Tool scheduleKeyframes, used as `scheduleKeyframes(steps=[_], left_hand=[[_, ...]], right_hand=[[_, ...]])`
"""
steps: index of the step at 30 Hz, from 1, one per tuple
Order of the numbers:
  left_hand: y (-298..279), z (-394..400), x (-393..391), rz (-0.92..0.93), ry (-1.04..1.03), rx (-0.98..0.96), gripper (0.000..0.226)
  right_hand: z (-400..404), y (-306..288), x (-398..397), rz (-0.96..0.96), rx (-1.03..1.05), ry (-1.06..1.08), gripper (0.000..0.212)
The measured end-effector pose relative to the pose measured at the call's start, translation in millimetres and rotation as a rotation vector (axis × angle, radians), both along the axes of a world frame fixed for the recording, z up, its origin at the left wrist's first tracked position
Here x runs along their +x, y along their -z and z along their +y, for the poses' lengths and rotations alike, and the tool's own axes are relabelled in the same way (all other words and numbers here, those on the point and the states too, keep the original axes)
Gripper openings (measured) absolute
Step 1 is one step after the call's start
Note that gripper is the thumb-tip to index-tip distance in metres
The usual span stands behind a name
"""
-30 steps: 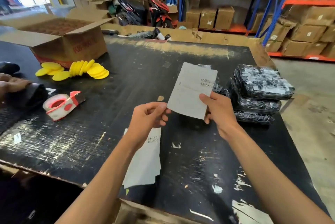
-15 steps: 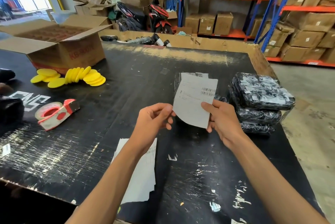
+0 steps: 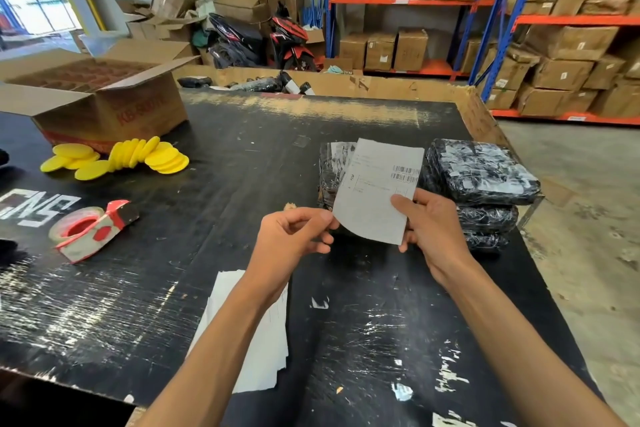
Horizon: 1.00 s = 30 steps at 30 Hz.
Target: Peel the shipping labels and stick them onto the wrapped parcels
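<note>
Right hand (image 3: pixel 433 229): pinches the shipping label (image 3: pixel 377 189) at its lower right corner.
Left hand (image 3: pixel 294 236): pinches the label's lower left edge.
Parcels (image 3: pixel 481 170): stacked just right of the right hand.
Label stack (image 3: pixel 266 340): on the bench (image 3: pixel 173 305), under the left forearm.

Table (image 3: pixel 242 184): black, scuffed top, white scrapes and lettering at left
Cardboard box (image 3: pixel 104 104): stood open at far left on the table; red print on its side
Yellow discs (image 3: pixel 117 158): lay fanned just before the box; some flat, some on edge
Tape dispenser (image 3: pixel 93 229): red and white, lay near the left edge
Shelving (image 3: pixel 485 4): orange and blue racks held brown cartons behind
Motorbike (image 3: pixel 291 42): red and black, stood by the far wall
</note>
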<state>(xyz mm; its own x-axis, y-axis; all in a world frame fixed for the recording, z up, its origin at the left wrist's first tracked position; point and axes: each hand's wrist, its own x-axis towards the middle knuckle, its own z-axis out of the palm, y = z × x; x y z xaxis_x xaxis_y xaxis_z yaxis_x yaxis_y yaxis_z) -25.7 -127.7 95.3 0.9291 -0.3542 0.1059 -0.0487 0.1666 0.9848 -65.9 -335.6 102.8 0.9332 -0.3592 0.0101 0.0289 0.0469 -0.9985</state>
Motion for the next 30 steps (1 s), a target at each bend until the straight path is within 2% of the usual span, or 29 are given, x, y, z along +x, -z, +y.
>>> scheduleKeyframes(steps=[9, 18, 20, 24, 26, 27, 28, 30], left_hand=[[-2, -2, -7, 0.028, -0.014, 0.023, 0.017], [-6, 0, -15, 0.05, 0.13, -0.138, 0.02], [-7, 0, -16, 0.051, 0.153, -0.149, 0.021], [-6, 2, -20, 0.062, 0.185, -0.171, 0.02], [-6, 4, -22, 0.074, 0.188, -0.201, 0.022], [-7, 5, -23, 0.078, 0.185, -0.215, 0.023], [-7, 6, -24, 0.078, 0.182, -0.224, 0.024], [-8, 7, -25, 0.071, 0.164, -0.223, 0.022]], right_hand=[[3, 4, -8, -0.005, -0.008, 0.0, 0.021], [18, 3, -14, 0.123, -0.053, -0.11, 0.025], [22, 1, -18, 0.132, -0.137, -0.114, 0.035], [26, -1, -20, 0.124, -0.324, -0.085, 0.083], [30, -3, -21, 0.14, -0.407, -0.125, 0.099], [32, -3, -22, 0.131, -0.466, -0.125, 0.096], [34, -5, -24, 0.093, -0.531, -0.106, 0.083], [38, -11, -29, -0.034, -0.56, -0.098, 0.044]])
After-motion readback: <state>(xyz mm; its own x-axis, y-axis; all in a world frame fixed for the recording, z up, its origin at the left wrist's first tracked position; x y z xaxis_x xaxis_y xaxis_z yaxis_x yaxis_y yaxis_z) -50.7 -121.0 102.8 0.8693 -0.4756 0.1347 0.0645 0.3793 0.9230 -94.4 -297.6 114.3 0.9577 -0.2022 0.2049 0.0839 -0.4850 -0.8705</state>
